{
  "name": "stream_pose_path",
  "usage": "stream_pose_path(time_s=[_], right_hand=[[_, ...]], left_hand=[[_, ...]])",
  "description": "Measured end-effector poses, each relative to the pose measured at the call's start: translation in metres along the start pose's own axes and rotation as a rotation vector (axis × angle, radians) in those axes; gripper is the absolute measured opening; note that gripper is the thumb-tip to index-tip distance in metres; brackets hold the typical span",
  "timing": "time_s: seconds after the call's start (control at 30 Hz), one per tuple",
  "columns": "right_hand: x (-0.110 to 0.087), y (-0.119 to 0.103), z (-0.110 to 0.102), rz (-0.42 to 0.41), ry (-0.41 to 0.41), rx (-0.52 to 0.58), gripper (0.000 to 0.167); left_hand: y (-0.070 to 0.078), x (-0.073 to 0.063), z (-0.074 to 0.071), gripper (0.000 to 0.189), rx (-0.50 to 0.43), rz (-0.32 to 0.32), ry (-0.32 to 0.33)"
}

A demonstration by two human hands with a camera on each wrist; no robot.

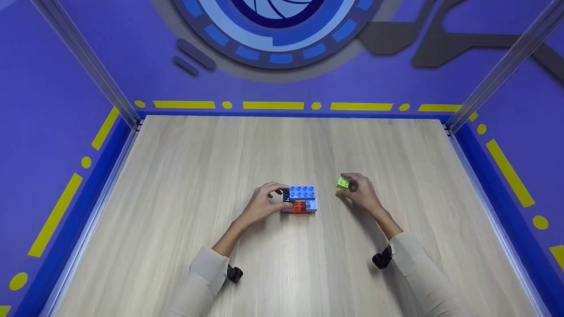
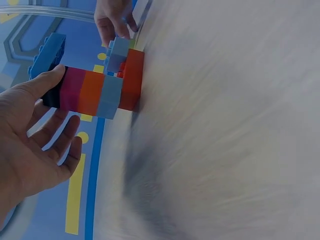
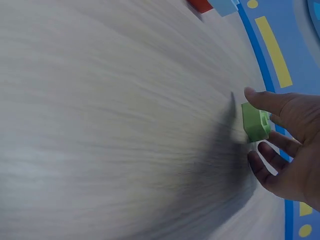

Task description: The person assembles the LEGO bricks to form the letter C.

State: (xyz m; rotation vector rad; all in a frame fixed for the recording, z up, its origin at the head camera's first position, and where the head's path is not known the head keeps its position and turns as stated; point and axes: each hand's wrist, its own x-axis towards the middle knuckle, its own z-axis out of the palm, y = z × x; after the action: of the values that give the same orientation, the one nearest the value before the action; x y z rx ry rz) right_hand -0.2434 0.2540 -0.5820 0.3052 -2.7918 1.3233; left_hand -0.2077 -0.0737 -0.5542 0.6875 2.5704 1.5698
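Note:
My left hand (image 1: pixel 262 203) grips a stack of toy building bricks (image 2: pixel 89 92) at its upper left end, thumb on a black brick (image 2: pixel 51 97). Below the black one come magenta, orange and light blue layers, with a red-orange brick (image 2: pixel 132 80) at the bottom by the table. A longer blue brick (image 1: pixel 302 192) sits on top, and a small light blue brick (image 1: pixel 311 205) stands at the right side. Apart from the stack, to its right, my right hand (image 1: pixel 362 192) pinches a small light green brick (image 3: pixel 254 123) between thumb and fingers, close to the tabletop.
Both hands work over a pale wood-grain table (image 1: pixel 198 154). Blue-purple panels (image 1: pixel 282 90) with yellow markings enclose its back and sides, with metal posts (image 1: pixel 493 75) at the rear corners. Black wrist devices (image 1: pixel 382 258) sit at both sleeves.

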Motion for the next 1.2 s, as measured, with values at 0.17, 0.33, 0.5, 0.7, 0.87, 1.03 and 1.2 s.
stream_pose_path(time_s=[0.17, 0.33, 0.5, 0.7, 0.87, 1.03, 1.2], right_hand=[[-0.003, 0.001, 0.002, 0.026, -0.015, -0.012, 0.056], [-0.005, 0.000, 0.005, 0.041, -0.021, -0.012, 0.054], [-0.004, -0.001, 0.009, 0.053, 0.016, -0.040, 0.052], [-0.004, -0.001, 0.014, 0.049, 0.062, -0.101, 0.044], [-0.005, -0.005, 0.015, 0.027, 0.046, -0.195, 0.040], [-0.009, -0.011, 0.014, 0.026, 0.014, -0.164, 0.041], [-0.013, -0.021, 0.011, 0.005, -0.004, -0.060, 0.046]], left_hand=[[0.010, 0.002, 0.000, 0.053, 0.004, 0.050, 0.014], [0.023, 0.005, 0.002, 0.049, 0.032, 0.087, 0.029], [0.030, 0.011, 0.005, 0.047, 0.117, 0.110, 0.031], [0.029, 0.015, 0.005, 0.044, 0.185, 0.142, 0.020], [0.025, 0.018, 0.002, 0.042, 0.159, 0.135, 0.022], [0.023, 0.018, 0.001, 0.041, 0.140, 0.126, 0.013], [0.021, 0.018, 0.001, 0.041, 0.116, 0.127, 0.021]])
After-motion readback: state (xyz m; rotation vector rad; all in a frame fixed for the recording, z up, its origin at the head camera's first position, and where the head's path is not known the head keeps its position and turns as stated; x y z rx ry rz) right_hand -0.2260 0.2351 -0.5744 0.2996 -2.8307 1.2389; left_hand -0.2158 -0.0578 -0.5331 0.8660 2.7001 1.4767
